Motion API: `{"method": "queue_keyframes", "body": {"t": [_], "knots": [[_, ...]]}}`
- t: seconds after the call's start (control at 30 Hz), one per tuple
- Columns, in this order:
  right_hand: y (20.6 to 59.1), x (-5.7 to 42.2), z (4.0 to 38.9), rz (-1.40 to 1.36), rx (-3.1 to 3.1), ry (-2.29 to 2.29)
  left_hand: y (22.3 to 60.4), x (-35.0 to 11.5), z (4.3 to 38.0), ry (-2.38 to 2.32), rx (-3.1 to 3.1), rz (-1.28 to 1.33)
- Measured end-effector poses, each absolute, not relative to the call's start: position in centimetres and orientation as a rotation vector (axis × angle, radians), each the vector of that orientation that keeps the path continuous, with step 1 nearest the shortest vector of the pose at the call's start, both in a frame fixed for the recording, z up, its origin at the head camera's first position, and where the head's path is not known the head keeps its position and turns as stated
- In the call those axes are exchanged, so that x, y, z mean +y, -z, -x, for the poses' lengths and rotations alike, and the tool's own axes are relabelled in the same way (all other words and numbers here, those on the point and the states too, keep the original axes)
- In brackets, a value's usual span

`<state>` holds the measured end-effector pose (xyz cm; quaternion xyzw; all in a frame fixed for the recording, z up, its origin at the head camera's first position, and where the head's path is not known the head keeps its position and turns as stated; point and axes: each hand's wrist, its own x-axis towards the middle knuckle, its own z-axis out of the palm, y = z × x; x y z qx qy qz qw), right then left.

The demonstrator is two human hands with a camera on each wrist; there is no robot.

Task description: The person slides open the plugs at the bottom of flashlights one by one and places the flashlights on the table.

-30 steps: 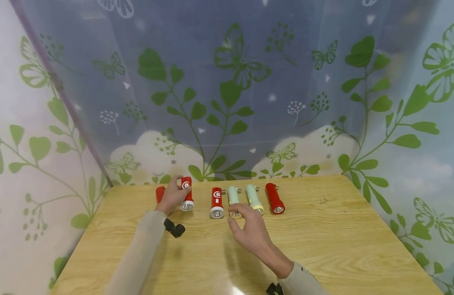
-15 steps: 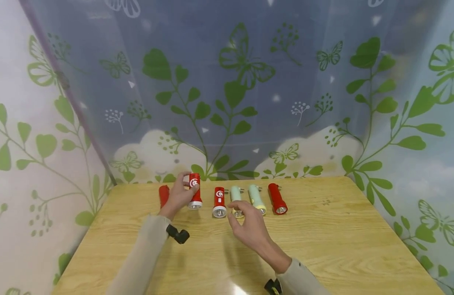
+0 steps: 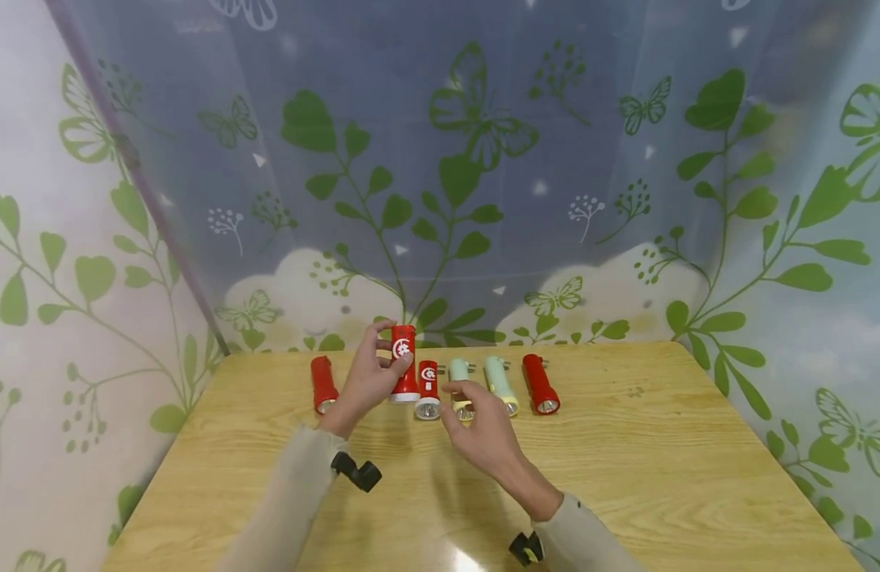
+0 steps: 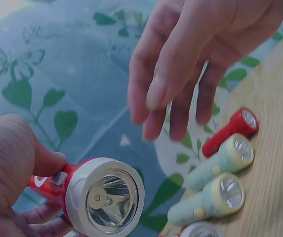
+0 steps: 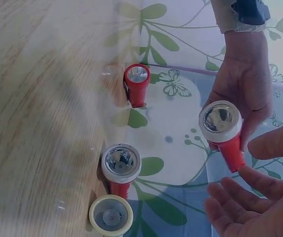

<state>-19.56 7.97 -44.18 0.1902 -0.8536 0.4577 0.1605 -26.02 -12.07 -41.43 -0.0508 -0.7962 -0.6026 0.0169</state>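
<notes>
My left hand (image 3: 364, 380) grips a red flashlight (image 3: 406, 387) with a white head, raised over the table, thumb on its front. In the left wrist view its clear lens faces the camera. To the right of it my right hand (image 3: 486, 429) hovers with fingers relaxed and parted, holding nothing. In the right wrist view its fingertips are close to the tail of the held flashlight. Below and between the hands lies a second red flashlight (image 3: 427, 386) with a white head. Beside it is a pale green flashlight (image 3: 459, 370), partly covered by my right hand in the head view.
On the wooden table (image 3: 640, 469), another pale green flashlight (image 3: 495, 373) and a plain red flashlight (image 3: 535, 381) continue the row rightward. A further plain red flashlight (image 3: 322, 381) lies at the left end. A leaf-patterned curtain (image 3: 476, 199) stands behind the table's back edge.
My left hand has carried the white-headed red flashlight rightward and upward from beside the leftmost red one, which now shows fully. The right hand has stayed nearly in place.
</notes>
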Motion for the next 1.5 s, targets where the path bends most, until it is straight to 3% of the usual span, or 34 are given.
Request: {"method": "queue_keyframes", "body": {"t": [0.37,0.9,1.5], "knots": [[42.7,7.5,19.8,-0.517,-2.371,-1.43,40.2,-10.6,23.6,1.823,-2.403,0.284],[38.4,7.9,21.6,-0.684,-2.321,-1.419,40.1,-9.3,21.0,1.787,-2.257,0.431],[36.6,7.4,22.9,-0.864,-2.354,-1.36,39.8,-8.7,19.9,1.789,-2.219,0.445]]}}
